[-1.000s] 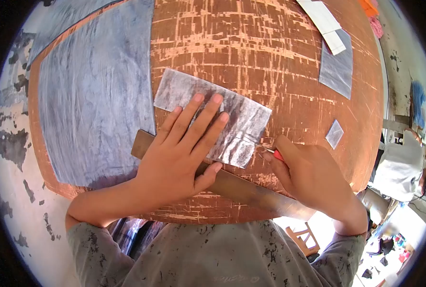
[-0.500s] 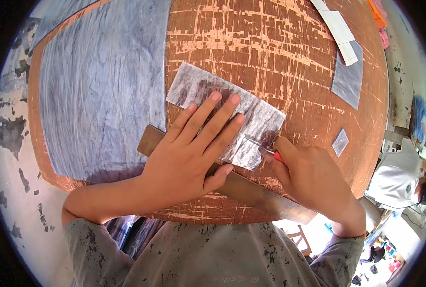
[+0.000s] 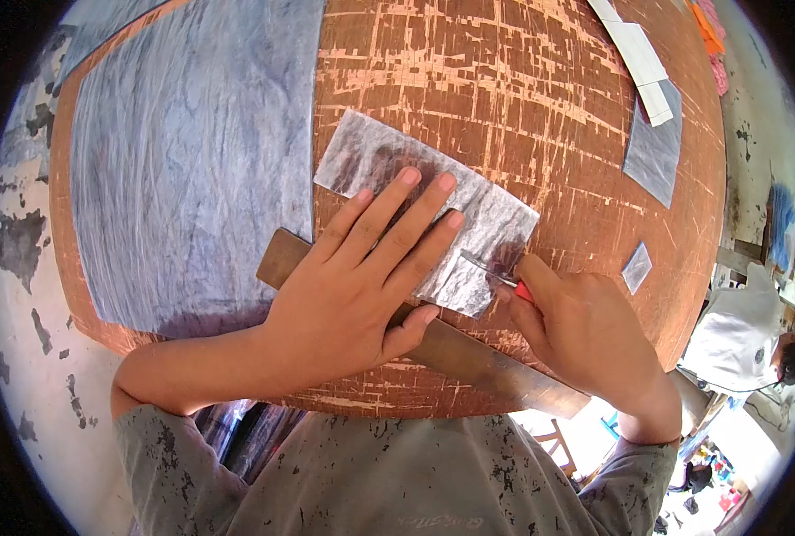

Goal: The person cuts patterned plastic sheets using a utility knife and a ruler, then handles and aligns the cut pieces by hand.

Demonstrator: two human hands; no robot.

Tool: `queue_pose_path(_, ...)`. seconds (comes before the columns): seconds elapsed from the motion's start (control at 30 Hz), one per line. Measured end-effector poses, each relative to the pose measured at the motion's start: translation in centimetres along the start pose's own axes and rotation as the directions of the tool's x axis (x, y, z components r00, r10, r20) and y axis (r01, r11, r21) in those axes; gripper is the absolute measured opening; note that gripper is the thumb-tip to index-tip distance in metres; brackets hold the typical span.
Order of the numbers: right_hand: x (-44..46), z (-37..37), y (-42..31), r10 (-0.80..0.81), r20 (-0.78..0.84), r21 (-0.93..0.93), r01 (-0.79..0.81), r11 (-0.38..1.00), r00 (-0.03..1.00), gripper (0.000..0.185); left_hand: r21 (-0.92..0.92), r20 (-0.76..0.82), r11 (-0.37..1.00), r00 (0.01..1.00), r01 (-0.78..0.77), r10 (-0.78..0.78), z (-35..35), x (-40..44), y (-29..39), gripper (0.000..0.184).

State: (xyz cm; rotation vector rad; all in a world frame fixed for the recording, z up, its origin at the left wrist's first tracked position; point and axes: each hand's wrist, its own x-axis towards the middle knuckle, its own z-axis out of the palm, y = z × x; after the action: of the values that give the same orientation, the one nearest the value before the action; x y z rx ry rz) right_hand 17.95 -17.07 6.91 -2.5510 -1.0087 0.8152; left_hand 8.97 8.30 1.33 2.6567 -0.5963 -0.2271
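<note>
A streaked silvery-grey rectangular piece (image 3: pixel 496 219), glossy like glass, lies at a slant on the wooden table. My left hand (image 3: pixel 362 259) is flat on it with fingers spread. The palm and thumb of that hand cover part of a brownish straight strip (image 3: pixel 487 362), like a ruler, which runs along the piece's lower side. In the closed fingers of my right hand (image 3: pixel 585 326) is a red-handled cutter (image 3: pixel 508 282). Its thin metal tip reaches over the piece's right part; most of the handle is hidden in the hand.
A large blue-grey streaked sheet (image 3: pixel 192 170) covers the table's left side. On the right lie a small diamond-shaped piece (image 3: pixel 636 268), a grey offcut (image 3: pixel 655 147) and white strips (image 3: pixel 637 62). A person in a white top (image 3: pixel 732 326) is beyond the table's right edge.
The view has shifted slightly. Both hands, the piece and the strip keep nearly the same places; the cutter's tip stays over the piece's right part.
</note>
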Motion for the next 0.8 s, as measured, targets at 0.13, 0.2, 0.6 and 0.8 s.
queue_pose_path(0.13,0.0,-0.1,0.0,0.022,0.010,-0.003,-0.022,1.000,1.000,0.025,0.005,0.008,1.000,1.000,0.000,-0.001,-0.1,0.1,0.1,0.083)
queue_pose_path(0.2,0.1,-0.1,0.1,-0.003,0.005,0.001,0.003,1.000,1.000,0.024,0.007,0.007,1.000,1.000,-0.001,0.001,0.0,0.0,0.0,0.083)
queue_pose_path(0.6,0.6,-1.4,-1.1,0.031,0.143,-0.121,-0.014,0.993,0.989,0.021,-0.015,-0.002,1.000,1.000,0.001,-0.001,0.0,0.1,0.0,0.084)
queue_pose_path(0.8,0.2,-2.0,-0.7,-0.015,0.142,-0.109,0.031,0.994,0.990,0.020,-0.029,0.006,1.000,1.000,-0.001,0.001,-0.3,0.1,0.0,0.088)
